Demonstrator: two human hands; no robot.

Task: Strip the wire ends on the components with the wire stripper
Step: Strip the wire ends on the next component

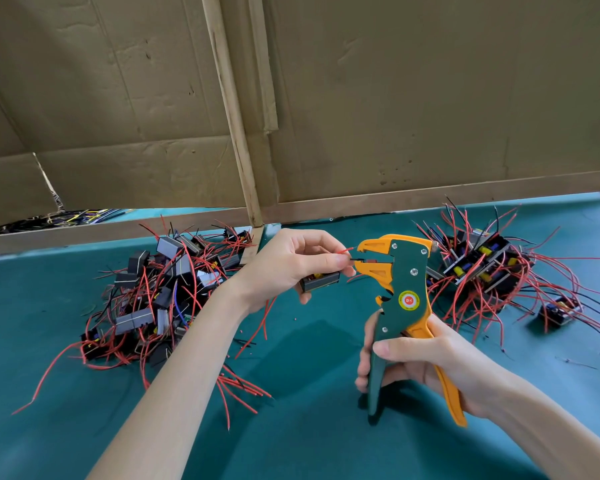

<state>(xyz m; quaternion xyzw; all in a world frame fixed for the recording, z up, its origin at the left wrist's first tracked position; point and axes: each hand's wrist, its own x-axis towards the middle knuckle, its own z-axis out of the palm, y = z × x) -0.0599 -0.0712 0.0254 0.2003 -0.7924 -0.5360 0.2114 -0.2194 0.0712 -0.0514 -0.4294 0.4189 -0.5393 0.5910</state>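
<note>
Wire stripper (405,289): green body with orange jaws and handles, held upright over the middle of the surface, jaw end up and pointing left; the jaws stand apart.
Black wire (358,260): a short lead that runs from the left fingertips into the gap between the jaws.
Red wire (345,251): a second lead that sticks up just above the black one, outside the jaws.
Component (320,281): a small dark block tucked under the left fingers, just left of the stripper head.
Left hand (288,265): thumb and forefinger pinch the black wire near its end, and the other fingers curl round the component.
Right hand (426,362): fingers wrapped round both handles, thumb laid across the green one.
Left heap (160,292): dark components tangled with red and black leads, towards the far left edge of the surface.
Right heap (482,268): more components with long red leads, towards the far right edge.
Surface (326,445): a teal mat, with a few red specks near its middle.
Cardboard (430,98): brown sheets standing along the far edge, with a wooden slat (236,133) across them.
</note>
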